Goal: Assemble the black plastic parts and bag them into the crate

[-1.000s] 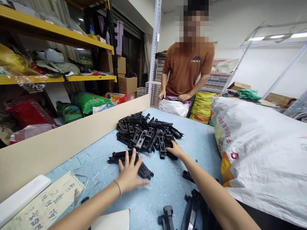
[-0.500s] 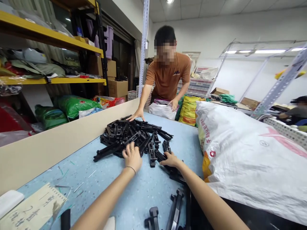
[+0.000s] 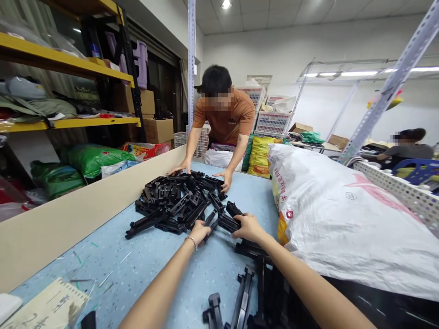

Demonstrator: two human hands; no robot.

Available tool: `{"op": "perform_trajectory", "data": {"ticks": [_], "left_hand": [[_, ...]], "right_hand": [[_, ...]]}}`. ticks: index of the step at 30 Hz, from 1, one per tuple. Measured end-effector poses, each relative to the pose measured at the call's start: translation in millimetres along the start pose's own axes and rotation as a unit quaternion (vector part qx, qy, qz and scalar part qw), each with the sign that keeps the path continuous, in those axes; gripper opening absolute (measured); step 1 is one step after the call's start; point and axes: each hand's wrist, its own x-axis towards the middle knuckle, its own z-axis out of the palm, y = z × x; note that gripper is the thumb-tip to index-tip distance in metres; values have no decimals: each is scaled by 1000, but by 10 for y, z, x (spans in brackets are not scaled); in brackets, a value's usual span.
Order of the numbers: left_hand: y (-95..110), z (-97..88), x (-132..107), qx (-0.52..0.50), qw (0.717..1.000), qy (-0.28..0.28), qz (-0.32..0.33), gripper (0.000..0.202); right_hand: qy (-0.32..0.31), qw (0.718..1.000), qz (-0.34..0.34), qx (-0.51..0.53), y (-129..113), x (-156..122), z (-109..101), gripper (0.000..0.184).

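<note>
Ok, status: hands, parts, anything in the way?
Left hand touching black part, near edge of pile. Right hand touching parts right of it. Pile heaped on blue table. Co-worker's hands at pile's far side.

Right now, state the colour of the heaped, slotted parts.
The slotted parts are black, shown in the head view.

The left hand (image 3: 199, 233) gripped a slender black part (image 3: 213, 225) beside the heap (image 3: 178, 201) on the blue bench (image 3: 133, 265); the right hand (image 3: 253, 227) touched neighbouring parts (image 3: 228, 223); a co-worker (image 3: 229, 118) leaned opposite.
</note>
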Motion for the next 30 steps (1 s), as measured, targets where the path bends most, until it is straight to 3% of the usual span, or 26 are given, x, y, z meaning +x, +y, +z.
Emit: {"op": "perform_trajectory", "data": {"ticks": [3,7,11,14,18,22,26,30], "left_hand": [[-27,-61,-394,-66,996,-57,-1,43],[21,-29,-1082,-163,976,-138,33,61],[211,197,-1702,-256,936,-226,89,69],[349,408,-1977,-290,915,-252,118,70],[428,656,-2161,-285,913,-257,138,87],[426,827,-2359,-230,928,-242,163,97],[373,902,-2636,-204,925,-250,199,100],[270,940,-2884,-188,928,-240,214,99]], "right_hand": [[24,998,-46,33,126,-493,-170,71],[82,988,-108,74,571,-1404,-172,70],[172,981,-93,15,1099,-2267,-31,62],[213,974,-65,-39,1361,-2710,84,59],[223,972,1,-68,1528,-2972,239,62],[170,983,65,-25,1633,-2985,299,71],[98,992,53,51,1729,-2987,250,73],[111,991,38,59,1765,-3064,252,54]]}}
